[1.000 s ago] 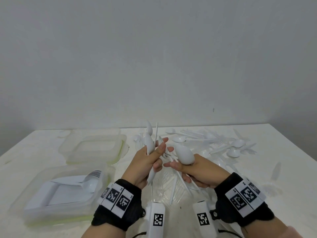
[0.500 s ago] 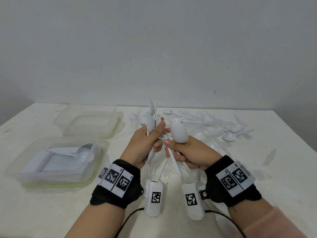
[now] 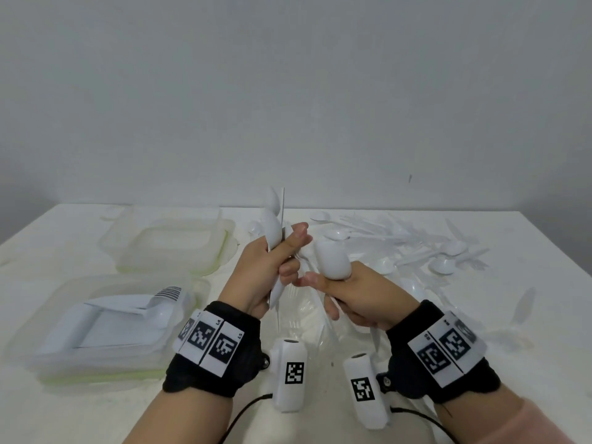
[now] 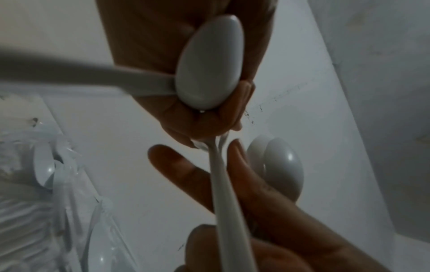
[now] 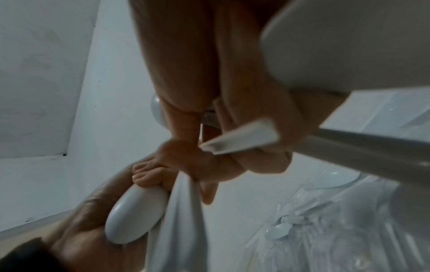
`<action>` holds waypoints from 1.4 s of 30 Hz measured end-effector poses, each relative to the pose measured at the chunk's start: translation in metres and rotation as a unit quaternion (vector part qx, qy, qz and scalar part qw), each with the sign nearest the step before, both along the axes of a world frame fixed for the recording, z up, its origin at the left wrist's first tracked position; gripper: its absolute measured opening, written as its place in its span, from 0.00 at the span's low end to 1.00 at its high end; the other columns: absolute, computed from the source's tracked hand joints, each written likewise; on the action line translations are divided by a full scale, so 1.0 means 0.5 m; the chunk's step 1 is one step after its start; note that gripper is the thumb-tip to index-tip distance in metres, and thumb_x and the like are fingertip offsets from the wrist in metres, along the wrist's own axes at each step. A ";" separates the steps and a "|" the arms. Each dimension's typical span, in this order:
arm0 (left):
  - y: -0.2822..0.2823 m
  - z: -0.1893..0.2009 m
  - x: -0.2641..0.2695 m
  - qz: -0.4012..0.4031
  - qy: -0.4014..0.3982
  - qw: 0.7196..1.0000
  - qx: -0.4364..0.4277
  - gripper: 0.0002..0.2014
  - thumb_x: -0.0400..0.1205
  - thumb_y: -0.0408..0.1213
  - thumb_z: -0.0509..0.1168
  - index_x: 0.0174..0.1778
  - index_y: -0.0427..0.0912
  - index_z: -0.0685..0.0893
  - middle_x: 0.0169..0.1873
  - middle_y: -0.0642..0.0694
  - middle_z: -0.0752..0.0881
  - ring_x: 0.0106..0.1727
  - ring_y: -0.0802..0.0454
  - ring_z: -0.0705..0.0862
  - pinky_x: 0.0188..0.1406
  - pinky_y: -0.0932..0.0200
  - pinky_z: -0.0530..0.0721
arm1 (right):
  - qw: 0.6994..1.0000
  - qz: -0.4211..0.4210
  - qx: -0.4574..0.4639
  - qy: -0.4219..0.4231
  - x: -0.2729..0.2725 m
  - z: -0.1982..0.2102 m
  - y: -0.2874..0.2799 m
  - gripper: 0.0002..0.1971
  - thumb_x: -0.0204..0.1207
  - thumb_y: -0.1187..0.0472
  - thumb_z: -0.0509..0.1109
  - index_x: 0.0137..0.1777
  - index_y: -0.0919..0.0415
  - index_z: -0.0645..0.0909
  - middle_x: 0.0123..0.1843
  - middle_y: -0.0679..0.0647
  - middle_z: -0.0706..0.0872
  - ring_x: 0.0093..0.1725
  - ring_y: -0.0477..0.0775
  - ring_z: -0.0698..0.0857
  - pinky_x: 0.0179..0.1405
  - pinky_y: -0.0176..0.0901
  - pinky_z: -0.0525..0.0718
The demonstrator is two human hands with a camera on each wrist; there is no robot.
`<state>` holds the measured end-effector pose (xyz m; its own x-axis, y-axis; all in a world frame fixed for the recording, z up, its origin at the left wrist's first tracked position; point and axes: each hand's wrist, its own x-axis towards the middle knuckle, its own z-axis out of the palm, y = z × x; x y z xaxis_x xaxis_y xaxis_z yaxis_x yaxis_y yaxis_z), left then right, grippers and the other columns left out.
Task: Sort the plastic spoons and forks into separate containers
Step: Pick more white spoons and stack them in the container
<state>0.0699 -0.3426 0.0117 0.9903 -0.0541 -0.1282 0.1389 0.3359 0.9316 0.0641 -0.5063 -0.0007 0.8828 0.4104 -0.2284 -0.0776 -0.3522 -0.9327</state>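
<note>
Spoons gripped in both hands above the table

Containers sat at the left of the white table [image 3: 64, 408]: a near container [image 3: 48, 357] holding a folded white sheet and one spoon [image 3: 160, 310], and behind it a far container [image 3: 173, 248], clear with a greenish rim, whose contents could not be made out. Just right of these, the left hand [image 3: 262, 274] was raised off the table, fingers curled round a bundle of white plastic spoons [image 3: 272, 232] held upright, bowls pointing up and handles running down through the palm (how many were in the bundle could not be told). Close beside it, fingertips nearly touching, the right hand [image 3: 362, 293] clasped a single spoon [image 3: 331, 259], bowl up and its back facing the head camera. From the left wrist, that bowl [image 4: 209, 62] showed against the right hand's fingers [image 4: 204, 121]. Below and between the hands lay crumpled clear wrapping [image 3: 307, 318]. Farther right and toward the far edge, a loose heap of white cutlery [image 3: 426, 248] spread over the table, spoons and forks mixed. One more piece [image 3: 522, 304] lay apart near the right edge.
</note>
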 end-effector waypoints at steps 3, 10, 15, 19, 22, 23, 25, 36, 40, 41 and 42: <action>0.025 0.004 0.016 0.009 0.006 0.999 -0.030 0.14 0.81 0.37 0.70 0.58 0.33 0.84 0.44 0.43 0.85 0.19 0.61 0.65 0.17 0.70 0.70 | 0.998 -0.040 0.034 -0.026 0.008 -0.004 0.015 0.23 0.72 0.42 0.72 0.59 0.58 0.86 0.26 0.58 0.81 0.17 0.47 0.65 0.15 0.34 0.61; 0.064 0.003 0.029 0.019 0.010 0.996 -0.085 0.14 0.80 0.38 0.69 0.59 0.34 0.84 0.46 0.45 0.89 0.19 0.62 0.66 0.18 0.70 0.69 | 0.993 -0.071 0.076 -0.047 0.000 -0.008 0.049 0.15 0.78 0.55 0.71 0.64 0.42 0.84 0.24 0.53 0.79 0.20 0.44 0.68 0.19 0.30 0.64; 0.063 -0.008 0.031 0.012 -0.003 0.998 -0.066 0.17 0.81 0.41 0.68 0.62 0.36 0.83 0.52 0.44 0.90 0.20 0.61 0.66 0.20 0.69 0.71 | 0.995 -0.068 0.032 -0.058 -0.010 -0.015 0.066 0.21 0.69 0.42 0.71 0.52 0.57 0.90 0.20 0.49 0.76 0.22 0.46 0.70 0.25 0.32 0.68; 0.064 -0.016 0.028 -0.016 -0.017 0.999 -0.025 0.14 0.81 0.47 0.68 0.54 0.41 0.88 0.50 0.40 0.88 0.21 0.60 0.68 0.24 0.69 0.73 | 0.996 -0.076 0.010 -0.048 -0.013 0.006 0.061 0.19 0.68 0.42 0.71 0.45 0.58 0.90 0.20 0.49 0.74 0.18 0.44 0.67 0.18 0.29 0.65; 0.058 -0.013 0.020 -0.040 -0.015 0.999 -0.022 0.12 0.77 0.50 0.68 0.41 0.49 0.94 0.50 0.37 0.79 0.20 0.60 0.69 0.25 0.68 0.74 | 0.996 -0.078 0.025 -0.041 -0.012 0.008 0.058 0.13 0.71 0.45 0.70 0.43 0.52 0.90 0.21 0.50 0.74 0.18 0.45 0.67 0.17 0.30 0.64; 0.057 -0.012 0.017 -0.042 -0.015 0.999 -0.022 0.11 0.78 0.50 0.68 0.40 0.51 0.94 0.50 0.37 0.78 0.19 0.60 0.70 0.25 0.68 0.74 | 0.996 -0.074 0.030 -0.038 -0.013 0.007 0.058 0.13 0.71 0.44 0.70 0.44 0.51 0.90 0.21 0.50 0.74 0.18 0.46 0.66 0.16 0.30 0.63; 0.055 -0.010 0.017 -0.035 -0.014 0.999 -0.029 0.12 0.80 0.47 0.67 0.45 0.45 0.93 0.49 0.36 0.79 0.18 0.59 0.70 0.24 0.68 0.76 | 0.996 -0.071 0.042 -0.030 -0.013 0.007 0.057 0.14 0.70 0.42 0.70 0.46 0.49 0.90 0.22 0.49 0.73 0.19 0.46 0.65 0.16 0.32 0.61; 0.036 -0.012 0.025 -0.035 -0.016 0.998 -0.040 0.24 0.80 0.53 0.60 0.70 0.47 0.78 0.30 0.46 0.86 0.19 0.59 0.65 0.23 0.65 0.77 | 0.996 -0.079 0.040 0.000 0.000 0.008 0.041 0.12 0.76 0.45 0.70 0.34 0.45 0.88 0.23 0.49 0.73 0.20 0.47 0.63 0.19 0.36 0.57; 0.040 -0.012 0.029 -0.013 -0.015 1.000 -0.017 0.18 0.80 0.52 0.63 0.64 0.50 0.82 0.50 0.42 0.90 0.21 0.60 0.64 0.23 0.67 0.74 | 0.996 -0.083 0.031 -0.007 0.000 0.007 0.039 0.15 0.77 0.48 0.71 0.30 0.52 0.82 0.21 0.45 0.77 0.18 0.45 0.63 0.17 0.34 0.58; 0.043 -0.012 0.029 -0.007 -0.018 1.000 -0.016 0.18 0.80 0.52 0.63 0.63 0.51 0.82 0.51 0.42 0.90 0.21 0.60 0.65 0.23 0.68 0.73 | 0.994 -0.100 0.033 -0.001 0.003 0.007 0.037 0.11 0.76 0.47 0.72 0.36 0.52 0.86 0.22 0.45 0.79 0.19 0.45 0.63 0.16 0.33 0.59; 0.046 -0.013 0.030 -0.003 -0.022 1.000 -0.011 0.17 0.80 0.51 0.63 0.63 0.51 0.82 0.53 0.42 0.89 0.21 0.60 0.65 0.24 0.67 0.72 | 0.992 -0.121 0.035 0.002 0.007 0.006 0.035 0.09 0.74 0.47 0.73 0.43 0.51 0.89 0.26 0.46 0.82 0.19 0.45 0.64 0.16 0.34 0.59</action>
